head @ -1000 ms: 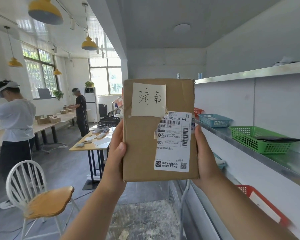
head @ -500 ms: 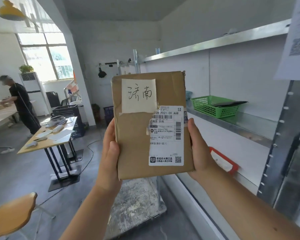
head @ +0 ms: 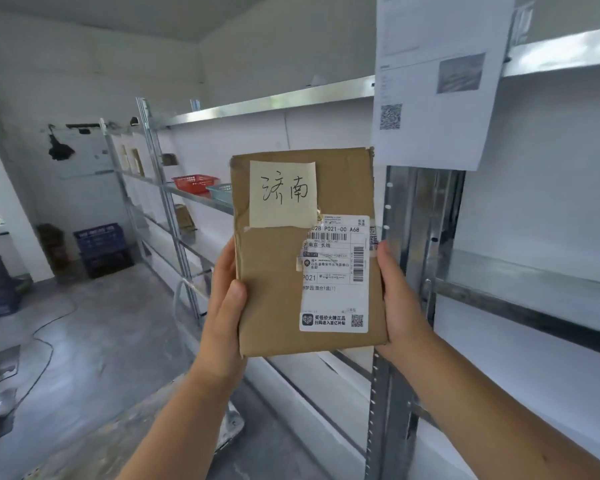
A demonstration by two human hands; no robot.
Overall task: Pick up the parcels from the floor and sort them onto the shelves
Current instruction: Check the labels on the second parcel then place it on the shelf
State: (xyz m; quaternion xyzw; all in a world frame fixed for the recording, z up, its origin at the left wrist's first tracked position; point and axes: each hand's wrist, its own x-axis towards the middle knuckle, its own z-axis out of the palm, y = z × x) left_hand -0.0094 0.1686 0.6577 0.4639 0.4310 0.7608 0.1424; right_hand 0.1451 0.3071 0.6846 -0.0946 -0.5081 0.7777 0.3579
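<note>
Before the metal shelves (head: 326, 95): one brown parcel (head: 278, 271), held upright in both hands.
Flat kraft-paper parcel, creased, bearing a cream note (head: 283, 194) handwritten 济南 at upper left and a white printed shipping label (head: 335, 275) with barcodes and QR code at lower right. Left hand (head: 224, 306) grips the left edge, thumb on the face; right hand (head: 400, 303) grips the right edge, both clenched on the parcel. Held at chest height in the air, just in front of a shelf upright (head: 413, 237) carrying a printed sheet (head: 437, 81). Against half a second ago, the view has swung right: the table and the person are gone, and a red basket (head: 193, 183) now shows on a far shelf. Long axis vertical, label face toward the camera, top tilted slightly left.
</note>
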